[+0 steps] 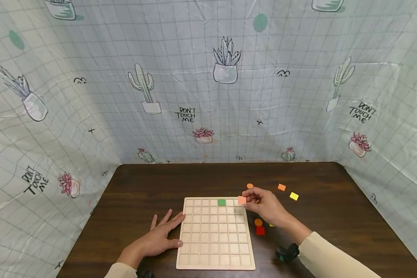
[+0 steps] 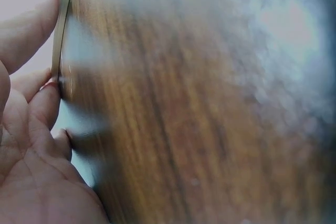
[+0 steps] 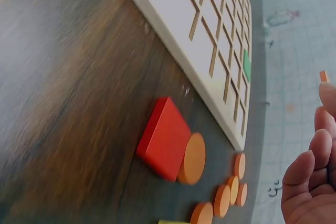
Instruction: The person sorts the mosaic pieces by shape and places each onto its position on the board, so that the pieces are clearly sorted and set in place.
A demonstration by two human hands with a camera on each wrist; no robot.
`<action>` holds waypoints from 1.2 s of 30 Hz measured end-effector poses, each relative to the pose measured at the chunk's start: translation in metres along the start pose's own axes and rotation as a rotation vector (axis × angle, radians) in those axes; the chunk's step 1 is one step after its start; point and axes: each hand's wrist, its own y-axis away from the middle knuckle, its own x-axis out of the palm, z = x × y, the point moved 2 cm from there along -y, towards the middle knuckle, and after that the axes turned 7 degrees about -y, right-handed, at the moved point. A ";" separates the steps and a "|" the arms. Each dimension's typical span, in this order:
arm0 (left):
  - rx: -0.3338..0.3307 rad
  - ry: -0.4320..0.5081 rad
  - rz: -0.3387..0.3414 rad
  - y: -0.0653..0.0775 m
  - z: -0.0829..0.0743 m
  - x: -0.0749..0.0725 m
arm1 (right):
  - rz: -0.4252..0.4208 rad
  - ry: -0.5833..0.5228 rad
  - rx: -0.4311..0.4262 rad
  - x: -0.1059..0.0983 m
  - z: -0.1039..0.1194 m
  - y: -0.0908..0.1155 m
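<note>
A pale wooden grid board (image 1: 212,233) lies on the dark table, with a green square tile (image 1: 222,202) in a cell of its far row. My right hand (image 1: 269,206) pinches an orange square tile (image 1: 241,200) between thumb and fingers, above the board's far right corner. In the right wrist view that tile shows as a thin orange edge (image 3: 324,76) past the fingertips. My left hand (image 1: 158,237) has its fingers spread, with the fingertips and thumb touching the board's left edge. The left wrist view shows these fingers (image 2: 31,35) against the board's side.
Right of the board lie a red square tile (image 1: 260,230) and an orange disc (image 1: 258,222) side by side. Several more orange discs (image 3: 221,201) are near the far right corner. Farther right are an orange tile (image 1: 282,187) and a yellow tile (image 1: 294,196). A patterned curtain (image 1: 208,96) surrounds the table.
</note>
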 end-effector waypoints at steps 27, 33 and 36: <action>0.006 0.021 -0.015 0.001 0.004 0.004 | 0.089 0.008 0.035 0.063 -0.002 -0.022; 0.034 0.047 -0.036 -0.003 0.015 0.006 | 0.082 0.024 0.053 0.068 -0.001 -0.023; 0.038 0.040 -0.033 -0.007 0.023 0.009 | 0.075 0.034 0.055 0.068 -0.001 -0.023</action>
